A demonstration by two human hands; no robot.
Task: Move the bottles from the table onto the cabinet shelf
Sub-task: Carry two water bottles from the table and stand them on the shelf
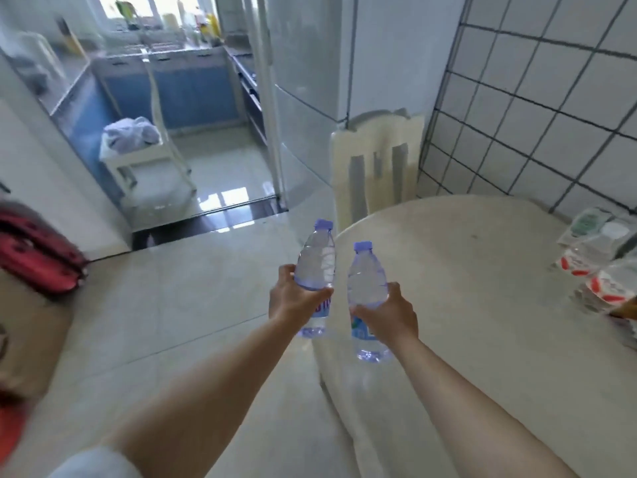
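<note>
Each hand holds one clear water bottle with a pale blue cap. My left hand (pixel 293 298) grips the left bottle (pixel 317 260) around its middle, over the floor just off the table's left edge. My right hand (pixel 389 313) grips the right bottle (pixel 365 274) around its label, in the air over the left edge of the round cream table (pixel 482 288). Both bottles are upright and lean slightly. No cabinet shelf is plainly in view.
A cream plastic chair (pixel 375 163) stands at the table's far side by a white fridge (pixel 310 81). Packets and a clear container (pixel 599 263) sit at the table's right edge. A red bag (pixel 38 250) lies at left. A kitchen doorway (pixel 193 108) opens ahead.
</note>
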